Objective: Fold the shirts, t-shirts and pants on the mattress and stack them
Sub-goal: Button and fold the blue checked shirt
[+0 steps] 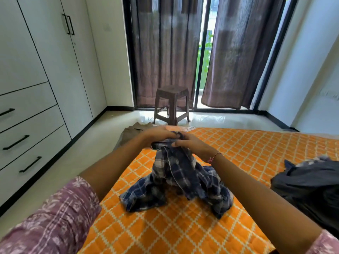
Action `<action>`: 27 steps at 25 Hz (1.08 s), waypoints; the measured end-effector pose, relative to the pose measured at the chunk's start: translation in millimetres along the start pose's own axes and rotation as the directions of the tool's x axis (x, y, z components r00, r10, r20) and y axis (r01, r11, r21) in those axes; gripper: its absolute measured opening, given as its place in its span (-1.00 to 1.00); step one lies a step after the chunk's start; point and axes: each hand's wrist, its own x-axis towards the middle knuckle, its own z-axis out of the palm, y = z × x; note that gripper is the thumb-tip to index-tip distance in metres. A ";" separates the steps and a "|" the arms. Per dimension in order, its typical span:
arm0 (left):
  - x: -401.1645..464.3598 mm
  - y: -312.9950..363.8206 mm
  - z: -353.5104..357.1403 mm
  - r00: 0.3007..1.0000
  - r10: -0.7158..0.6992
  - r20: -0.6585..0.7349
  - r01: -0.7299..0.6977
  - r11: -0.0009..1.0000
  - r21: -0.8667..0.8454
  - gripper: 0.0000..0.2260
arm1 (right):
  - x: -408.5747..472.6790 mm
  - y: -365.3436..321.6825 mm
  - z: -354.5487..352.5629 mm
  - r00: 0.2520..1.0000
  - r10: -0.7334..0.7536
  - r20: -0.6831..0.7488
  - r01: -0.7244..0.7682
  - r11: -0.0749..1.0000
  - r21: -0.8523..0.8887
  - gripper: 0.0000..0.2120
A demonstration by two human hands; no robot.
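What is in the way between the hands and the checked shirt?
Nothing visible. The left hand and the right hand both already grip the top of the blue checked shirt, and its lower part rests crumpled on the orange mattress cover. The dark clothes pile lies off to the right.

The mattress wears an orange cover crossed by a cream diamond lattice. At its middle lies a shirt in navy and white plaid. At three o'clock sits a heap of clothes, dark charcoal grey with a blue-grey patch on top. At eleven o'clock, folded pants are olive brown. The sleeve at seven o'clock is mauve with a pale printed pattern. At twelve o'clock a stool is dark brown, before brown-purple curtains. The wardrobe at nine o'clock is white with black handles.
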 end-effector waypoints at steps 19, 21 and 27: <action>-11.1 60.9 -54.8 0.813 0.298 -0.499 -0.320 0.947 0.044 -0.76 | 29.6 -88.4 -41.8 0.869 -0.436 -0.235 0.226 0.771 -0.596 -0.38; -12.4 80.5 -62.7 0.803 0.425 -0.419 -0.324 0.900 0.293 -0.70 | 36.0 -105.8 -44.2 0.819 -0.519 -0.246 0.190 0.649 -0.737 -0.62; -9.0 45.7 -76.6 0.901 0.310 -0.305 -0.114 0.846 0.521 -0.92 | 28.9 -116.3 -77.5 0.796 -0.363 -0.484 -0.134 0.674 -0.726 -0.69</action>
